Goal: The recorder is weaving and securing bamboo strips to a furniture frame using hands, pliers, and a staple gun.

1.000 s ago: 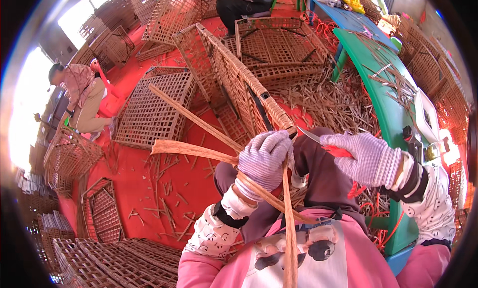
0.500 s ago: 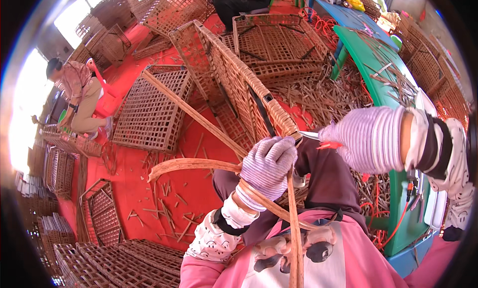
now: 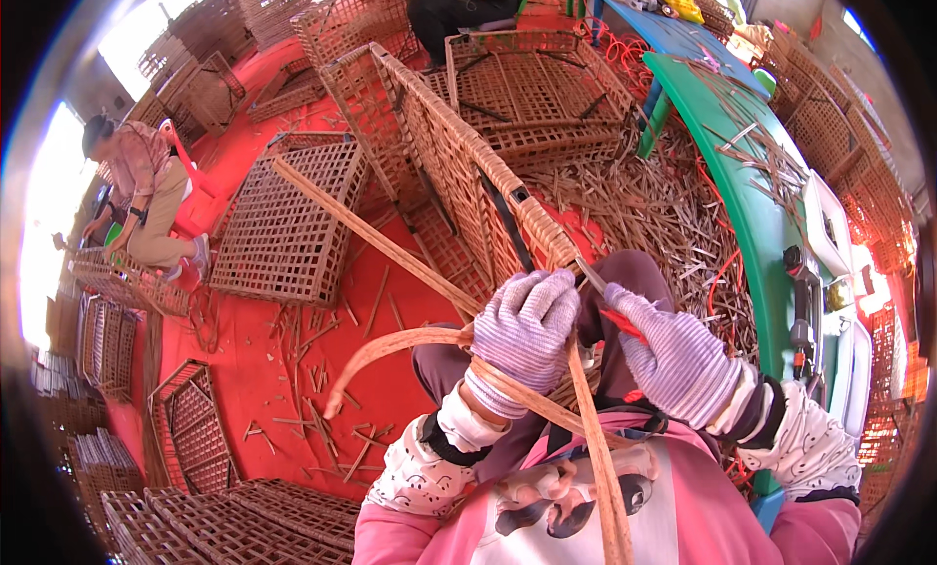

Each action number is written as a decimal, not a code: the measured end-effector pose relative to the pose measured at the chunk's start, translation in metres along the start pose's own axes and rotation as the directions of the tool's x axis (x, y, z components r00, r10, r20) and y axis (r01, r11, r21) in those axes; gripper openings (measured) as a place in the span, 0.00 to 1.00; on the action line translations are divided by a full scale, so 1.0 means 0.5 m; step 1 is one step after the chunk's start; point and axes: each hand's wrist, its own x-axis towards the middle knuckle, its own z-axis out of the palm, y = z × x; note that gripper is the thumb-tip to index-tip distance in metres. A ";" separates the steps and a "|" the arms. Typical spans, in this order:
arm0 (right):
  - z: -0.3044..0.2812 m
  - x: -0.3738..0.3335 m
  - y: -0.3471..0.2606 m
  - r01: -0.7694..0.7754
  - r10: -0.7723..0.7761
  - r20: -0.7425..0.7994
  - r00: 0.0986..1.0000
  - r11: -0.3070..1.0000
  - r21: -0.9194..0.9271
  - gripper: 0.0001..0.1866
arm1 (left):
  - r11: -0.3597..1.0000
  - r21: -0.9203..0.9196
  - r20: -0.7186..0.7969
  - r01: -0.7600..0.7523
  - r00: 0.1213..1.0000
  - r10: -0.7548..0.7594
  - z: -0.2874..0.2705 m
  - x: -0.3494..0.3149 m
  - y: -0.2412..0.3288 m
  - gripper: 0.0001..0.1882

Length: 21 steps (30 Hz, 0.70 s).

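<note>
A woven basket frame (image 3: 468,150) stands on edge in front of me, its wrapped rim sloping down to a corner between my knees. Just below that corner my left hand (image 3: 524,336), in a lilac striped glove, is closed on flat tan weaving strips (image 3: 595,448). One long strip (image 3: 381,235) runs off to the upper left, a curved one (image 3: 395,344) to the left, others down over my lap. My right hand (image 3: 678,360), gloved alike, is closed around a red-handled tool with a narrow metal blade (image 3: 591,274). Its tip is at the rim corner.
A green bench (image 3: 722,189) on the right carries loose strips, a black power tool (image 3: 800,311) and a white tray (image 3: 826,223). Strip scraps (image 3: 644,199) cover the floor. More woven frames (image 3: 288,219) lie around. A person (image 3: 146,189) sits at far left, another (image 3: 464,19) at the back.
My right hand has come down and inward from the upper right, and the blade now slants up to the rim corner. The left hand keeps its grip; the curved strip's end has swung down.
</note>
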 end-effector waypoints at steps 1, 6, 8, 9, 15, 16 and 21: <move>-0.007 0.006 -0.005 0.003 -0.003 0.000 1.000 1.000 0.000 0.22 | 1.000 0.002 -0.002 0.000 1.000 0.000 -0.001 0.002 0.000 0.17; -0.051 0.027 -0.020 0.017 0.066 0.236 0.970 0.942 -0.334 0.20 | 1.000 -0.012 -0.030 0.012 0.999 -0.013 0.006 0.002 0.002 0.17; -0.067 0.053 -0.014 0.060 0.161 0.372 0.914 0.855 -0.515 0.22 | 0.999 -0.025 -0.003 0.025 1.000 -0.025 0.003 0.004 -0.003 0.16; -0.062 0.048 -0.014 0.059 0.160 0.372 0.914 0.855 -0.515 0.22 | 0.998 -0.047 0.016 0.031 0.999 -0.031 -0.001 0.006 -0.001 0.16; -0.021 0.009 0.020 0.065 0.004 0.189 0.982 0.932 -0.357 0.26 | 1.000 0.000 -0.012 0.001 1.000 -0.001 0.000 0.000 0.001 0.14; -0.022 0.010 0.026 0.033 0.000 0.187 0.982 0.984 -0.175 0.25 | 1.000 0.018 -0.022 0.016 1.000 -0.016 -0.004 0.002 0.003 0.11; -0.066 0.029 0.017 -0.106 0.088 0.347 0.934 0.994 0.032 0.24 | 0.997 -0.037 0.025 0.062 0.998 -0.061 -0.011 0.013 0.001 0.10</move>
